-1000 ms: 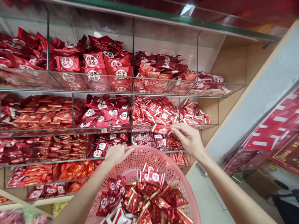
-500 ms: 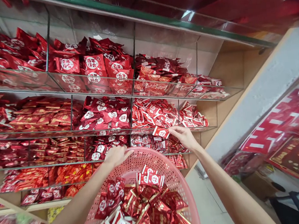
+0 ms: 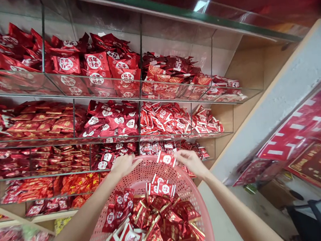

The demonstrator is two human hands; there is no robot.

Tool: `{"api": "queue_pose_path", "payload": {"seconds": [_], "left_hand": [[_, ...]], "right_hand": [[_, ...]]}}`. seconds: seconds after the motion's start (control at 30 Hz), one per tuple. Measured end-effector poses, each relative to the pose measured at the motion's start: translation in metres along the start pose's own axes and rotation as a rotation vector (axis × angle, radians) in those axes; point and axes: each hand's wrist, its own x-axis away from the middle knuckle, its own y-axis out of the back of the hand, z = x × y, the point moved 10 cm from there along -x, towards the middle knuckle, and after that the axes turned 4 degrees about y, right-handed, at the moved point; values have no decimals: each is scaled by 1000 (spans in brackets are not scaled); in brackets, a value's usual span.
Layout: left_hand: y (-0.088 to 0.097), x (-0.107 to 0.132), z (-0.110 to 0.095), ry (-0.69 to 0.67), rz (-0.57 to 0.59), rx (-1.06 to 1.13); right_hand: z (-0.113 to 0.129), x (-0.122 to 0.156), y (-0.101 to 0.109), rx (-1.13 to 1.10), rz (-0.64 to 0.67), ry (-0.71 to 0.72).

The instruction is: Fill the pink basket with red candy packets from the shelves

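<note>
My left hand [image 3: 124, 165] grips the far rim of a pink perforated plastic basket [image 3: 198, 204], thumb lying along the edge. Pinched between the thumb and fingers of my right hand [image 3: 190, 162] is a small red and white candy packet [image 3: 166, 159], held just above the basket's far rim. Inside the basket lie several shiny red and gold packets [image 3: 170, 225], dark red ones with white round labels [image 3: 116, 208], and red and white ones [image 3: 161, 187] like the one I hold.
Glass-fronted shelves [image 3: 111, 139] ahead are divided into bins of red packets, among them similar red and white packets [image 3: 162, 116]. A thick green glass edge [image 3: 167, 12] crosses above. At right are a pale wall [image 3: 277, 94], red packages [image 3: 297, 126] and a dark chair [image 3: 314, 215].
My right hand has moved down and left with the candy packet, from the shelf front to above the basket rim. My left hand stays on the rim. The view has shifted slightly.
</note>
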Motion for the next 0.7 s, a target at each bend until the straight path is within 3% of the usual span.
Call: {"api": "queue_pose_path", "payload": {"seconds": [0.13, 0.3, 0.43, 0.7], "left_hand": [[0, 2, 3, 13, 6, -4], [-2, 2, 5, -3, 0, -14], [-3, 2, 8, -1, -4, 1], [-1, 5, 10, -1, -20, -2]], "right_hand": [[-56, 27, -41, 10, 51, -198], [-94, 48, -54, 94, -16, -349], [-93, 53, -51, 335, -22, -345], [-57, 46, -48, 956, 5, -157]]}}
